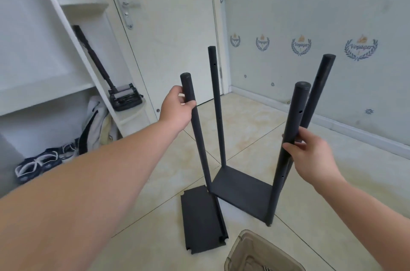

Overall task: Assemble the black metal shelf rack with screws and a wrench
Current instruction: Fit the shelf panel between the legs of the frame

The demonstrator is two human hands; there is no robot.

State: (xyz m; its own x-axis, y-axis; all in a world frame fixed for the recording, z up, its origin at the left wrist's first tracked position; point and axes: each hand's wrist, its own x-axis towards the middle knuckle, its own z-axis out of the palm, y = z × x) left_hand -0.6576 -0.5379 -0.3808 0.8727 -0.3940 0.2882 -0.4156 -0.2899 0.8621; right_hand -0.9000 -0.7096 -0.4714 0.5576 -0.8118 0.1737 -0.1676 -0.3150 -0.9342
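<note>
While gripping left post [198, 137] in left hand [177, 110] and right post [296, 115] in right hand [310, 150], curled round each, keep both upright; match holes [300, 112] before fitting loose shelf [202, 222].

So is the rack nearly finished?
Not yet. Done: four poles stand at the corners of one shelf. In hand: the left hand grips the left pole, the right hand the right pole. Left: the loose shelf on the floor is not fitted.
</note>
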